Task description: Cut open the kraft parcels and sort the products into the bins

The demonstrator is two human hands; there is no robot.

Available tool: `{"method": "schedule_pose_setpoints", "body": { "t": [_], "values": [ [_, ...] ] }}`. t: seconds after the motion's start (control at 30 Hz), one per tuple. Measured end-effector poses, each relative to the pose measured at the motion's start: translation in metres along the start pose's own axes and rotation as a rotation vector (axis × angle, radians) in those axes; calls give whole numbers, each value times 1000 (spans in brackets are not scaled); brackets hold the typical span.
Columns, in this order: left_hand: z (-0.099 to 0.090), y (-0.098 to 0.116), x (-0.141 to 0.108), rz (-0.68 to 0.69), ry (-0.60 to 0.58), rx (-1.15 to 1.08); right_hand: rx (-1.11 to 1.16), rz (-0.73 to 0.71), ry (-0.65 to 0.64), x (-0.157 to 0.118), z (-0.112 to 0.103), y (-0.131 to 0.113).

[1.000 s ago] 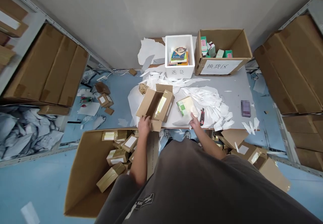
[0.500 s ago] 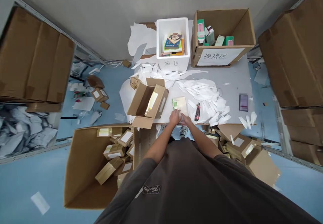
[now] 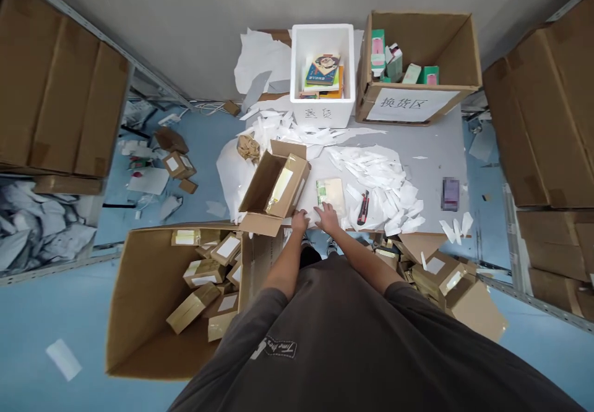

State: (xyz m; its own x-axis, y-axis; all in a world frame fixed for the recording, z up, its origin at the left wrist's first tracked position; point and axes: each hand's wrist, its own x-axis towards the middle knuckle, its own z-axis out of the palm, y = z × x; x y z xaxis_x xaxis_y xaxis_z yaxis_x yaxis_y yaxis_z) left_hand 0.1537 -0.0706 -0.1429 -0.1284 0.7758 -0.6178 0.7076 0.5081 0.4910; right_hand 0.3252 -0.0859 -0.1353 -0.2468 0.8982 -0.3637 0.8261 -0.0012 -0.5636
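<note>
Sitting just right of the open carton (image 3: 295,172), the left hand (image 3: 300,220) was half-curled, any hold impossible to tell, while the right hand (image 3: 327,218), fingers loosely spread, touched the near end of the pale packet (image 3: 332,193) lying left of the box cutter (image 3: 363,208).

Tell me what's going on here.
A person stands at a table strewn with paper scraps. The right hand is at the near edge of a flat cream-and-green packet; the left hand is between it and an open carton, its grip unclear. A cutter lies to the packet's right. At the back stand a white bin of books and a box of small packs.
</note>
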Motion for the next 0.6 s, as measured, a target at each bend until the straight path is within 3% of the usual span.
{"method": "schedule_pose_setpoints", "body": {
  "t": [0.13,0.27,0.43,0.5,0.6],
  "values": [
    [1,4,11,10,-2,-160,-26,21,-41,15,5,-9],
    [-5,14,12,3,87,-289,202,62,100,17,-24,6],
    [-7,38,25,19,46,-324,589,239,460,-7,-75,63],
    [1,47,33,20,-15,-301,644,404,567,-26,-85,94],
    [17,57,41,-5,-84,-254,647,716,626,-59,-85,136]
  ]
}}
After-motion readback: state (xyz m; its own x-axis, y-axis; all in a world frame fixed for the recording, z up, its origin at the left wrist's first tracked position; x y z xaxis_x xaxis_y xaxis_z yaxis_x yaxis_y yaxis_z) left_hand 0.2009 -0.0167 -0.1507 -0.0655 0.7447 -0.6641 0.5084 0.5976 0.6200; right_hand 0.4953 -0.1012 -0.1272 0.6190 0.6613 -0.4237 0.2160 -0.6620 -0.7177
